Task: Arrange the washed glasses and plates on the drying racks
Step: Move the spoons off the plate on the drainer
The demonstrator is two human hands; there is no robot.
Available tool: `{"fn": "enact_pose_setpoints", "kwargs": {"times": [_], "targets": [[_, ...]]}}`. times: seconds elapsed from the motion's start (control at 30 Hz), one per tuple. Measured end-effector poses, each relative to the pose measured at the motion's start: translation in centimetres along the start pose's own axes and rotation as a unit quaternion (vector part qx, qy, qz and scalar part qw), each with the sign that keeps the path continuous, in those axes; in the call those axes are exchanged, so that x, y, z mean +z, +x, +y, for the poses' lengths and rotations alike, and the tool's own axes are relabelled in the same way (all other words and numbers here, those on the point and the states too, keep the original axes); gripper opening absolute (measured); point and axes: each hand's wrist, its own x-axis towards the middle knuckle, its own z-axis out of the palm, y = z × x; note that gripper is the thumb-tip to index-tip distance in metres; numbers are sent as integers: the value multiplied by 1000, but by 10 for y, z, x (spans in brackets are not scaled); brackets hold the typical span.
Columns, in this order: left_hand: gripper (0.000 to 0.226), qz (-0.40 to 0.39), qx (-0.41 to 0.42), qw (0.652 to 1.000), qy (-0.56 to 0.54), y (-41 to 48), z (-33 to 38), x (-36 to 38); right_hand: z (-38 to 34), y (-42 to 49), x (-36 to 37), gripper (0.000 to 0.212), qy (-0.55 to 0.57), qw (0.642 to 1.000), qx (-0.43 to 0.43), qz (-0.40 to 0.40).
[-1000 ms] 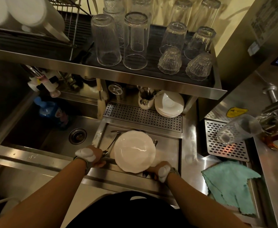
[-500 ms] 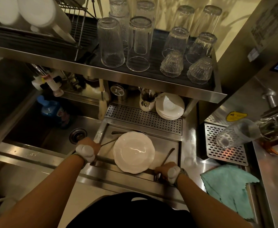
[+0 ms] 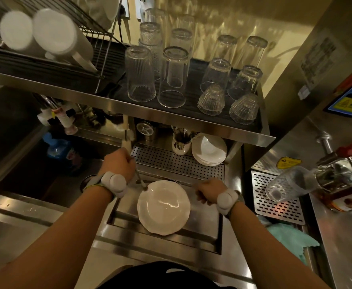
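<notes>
A white scalloped plate (image 3: 163, 207) lies flat in a shallow steel basin (image 3: 204, 224) in front of me. My left hand (image 3: 118, 163) is raised over the basin's far left corner, closed on a thin metal utensil (image 3: 140, 180) whose tip points down at the plate's rim. My right hand (image 3: 207, 192) is a fist just right of the plate, gripping another thin utensil that is mostly hidden. Upside-down glasses (image 3: 172, 78) stand on a black mat on the upper shelf (image 3: 191, 126). White plates (image 3: 54, 32) stand in the wire rack (image 3: 100, 44) at upper left.
A perforated drain tray (image 3: 179, 161) lies behind the basin, with a cutlery cup (image 3: 181, 142) and stacked saucers (image 3: 209, 151) under the shelf. A dark sink (image 3: 45, 163) is on the left. On the right are a tilted glass (image 3: 289, 184), a second perforated grate (image 3: 279, 203) and a teal cloth (image 3: 291, 236).
Both hands have lifted away from the basin's near edge and moved farther from me, each carrying a utensil. The plate stays flat in the basin.
</notes>
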Motion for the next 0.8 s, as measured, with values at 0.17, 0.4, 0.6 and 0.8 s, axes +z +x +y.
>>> {"fn": "enact_pose_setpoints", "kwargs": {"times": [0.17, 0.4, 0.6, 0.8], "targets": [[7, 25, 30, 996, -85, 0, 24, 3, -44, -7, -35, 35, 75, 990, -100, 64], [10, 38, 51, 982, -179, 3, 40, 1, -80, 17, -35, 47, 130, 973, -151, 116], [9, 50, 50, 969, -236, 5, 45, -2, -97, 55, -14, 36, 322, 943, -28, 78], [10, 45, 53, 963, -261, 7, 41, -1, -93, 72, -11, 30, 394, 918, -3, 54]]}}
